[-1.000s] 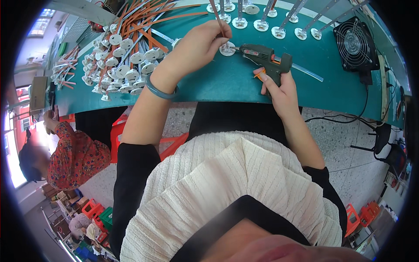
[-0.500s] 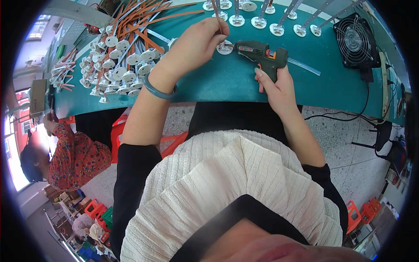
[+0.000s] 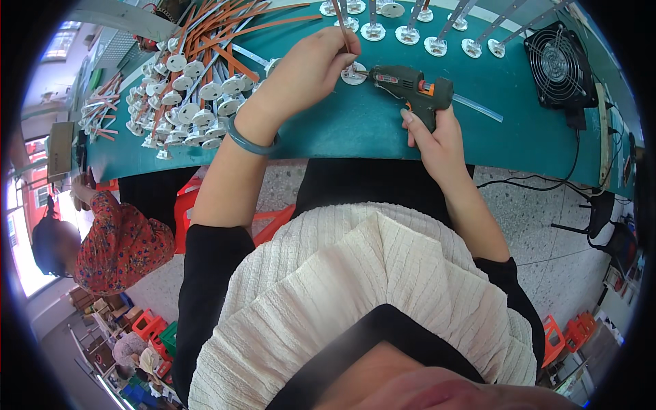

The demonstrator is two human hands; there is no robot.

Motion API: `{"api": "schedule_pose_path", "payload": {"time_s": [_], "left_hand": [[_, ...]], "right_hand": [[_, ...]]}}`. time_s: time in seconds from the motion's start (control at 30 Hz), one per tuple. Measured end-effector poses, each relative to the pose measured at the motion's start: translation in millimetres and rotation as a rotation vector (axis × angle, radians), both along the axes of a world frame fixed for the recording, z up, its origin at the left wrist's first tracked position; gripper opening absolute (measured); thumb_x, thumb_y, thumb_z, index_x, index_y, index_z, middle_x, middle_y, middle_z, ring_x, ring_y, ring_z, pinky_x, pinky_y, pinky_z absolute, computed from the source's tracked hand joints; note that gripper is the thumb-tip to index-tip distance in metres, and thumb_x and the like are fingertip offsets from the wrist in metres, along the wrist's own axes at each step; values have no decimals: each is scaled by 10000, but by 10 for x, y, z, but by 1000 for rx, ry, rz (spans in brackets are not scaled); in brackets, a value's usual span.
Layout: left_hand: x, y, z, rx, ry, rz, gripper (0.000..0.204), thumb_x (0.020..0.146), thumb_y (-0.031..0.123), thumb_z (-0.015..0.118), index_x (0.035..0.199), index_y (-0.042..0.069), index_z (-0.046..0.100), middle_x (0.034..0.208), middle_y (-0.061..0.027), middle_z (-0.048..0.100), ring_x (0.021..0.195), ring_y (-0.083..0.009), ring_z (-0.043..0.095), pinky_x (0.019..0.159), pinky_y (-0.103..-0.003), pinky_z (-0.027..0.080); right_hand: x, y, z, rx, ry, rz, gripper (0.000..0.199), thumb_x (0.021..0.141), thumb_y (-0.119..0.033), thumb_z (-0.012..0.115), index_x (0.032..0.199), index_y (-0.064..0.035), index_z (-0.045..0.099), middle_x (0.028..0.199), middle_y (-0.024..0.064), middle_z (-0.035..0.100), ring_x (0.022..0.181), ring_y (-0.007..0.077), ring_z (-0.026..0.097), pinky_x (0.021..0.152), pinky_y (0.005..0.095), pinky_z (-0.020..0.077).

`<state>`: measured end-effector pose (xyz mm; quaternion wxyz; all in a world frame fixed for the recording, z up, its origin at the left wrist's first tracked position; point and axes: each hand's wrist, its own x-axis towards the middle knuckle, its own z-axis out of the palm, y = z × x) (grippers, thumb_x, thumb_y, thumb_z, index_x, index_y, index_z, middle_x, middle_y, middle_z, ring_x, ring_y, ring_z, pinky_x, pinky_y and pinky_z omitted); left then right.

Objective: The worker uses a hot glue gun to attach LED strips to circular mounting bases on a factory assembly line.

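My right hand (image 3: 437, 137) grips the handle of a dark green glue gun (image 3: 418, 89), with a clear glue stick (image 3: 478, 108) jutting from its back. The gun's nozzle points left and meets a white round base (image 3: 353, 74) on the table. From that base rises a thin brown strip (image 3: 342, 27), pinched upright between the fingers of my left hand (image 3: 314, 65). Whether fresh glue lies on the base is too small to tell. A grey-blue bangle (image 3: 250, 139) circles my left wrist.
Piled at left are several white discs with orange and grey strips (image 3: 198, 89). Along the far edge stand similar pieces with upright strips (image 3: 436, 45). A black fan (image 3: 557, 65) sits at right, its cable (image 3: 574, 160) running off the edge. Another person (image 3: 119, 239) is at far left.
Both hands, the glue gun and the base hold nearly the same place. The view has shifted very slightly. The person at far left has moved a little.
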<state>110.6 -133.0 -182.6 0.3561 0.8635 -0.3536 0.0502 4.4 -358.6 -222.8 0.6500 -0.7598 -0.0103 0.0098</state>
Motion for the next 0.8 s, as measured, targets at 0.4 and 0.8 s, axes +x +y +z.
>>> {"api": "schedule_pose_path", "payload": {"time_s": [0.4, 0.8], "left_hand": [[13, 12, -1, -12, 4, 15, 101, 937, 8, 570, 1037, -4, 580, 875, -115, 644, 787, -194, 661, 713, -297, 528], [10, 12, 4, -9, -7, 23, 84, 942, 13, 570, 1024, -3, 578, 864, -110, 642, 789, -185, 659, 711, -295, 526]], "right_hand": [[-33, -4, -114, -148, -161, -1, 269, 936, -109, 645, 1166, -7, 551, 914, 39, 633, 631, 69, 540, 566, 230, 441], [-64, -18, -128, -193, -179, 22, 311, 940, -115, 643, 1204, 4, 528, 934, 50, 648, 668, 79, 558, 585, 242, 465]]}}
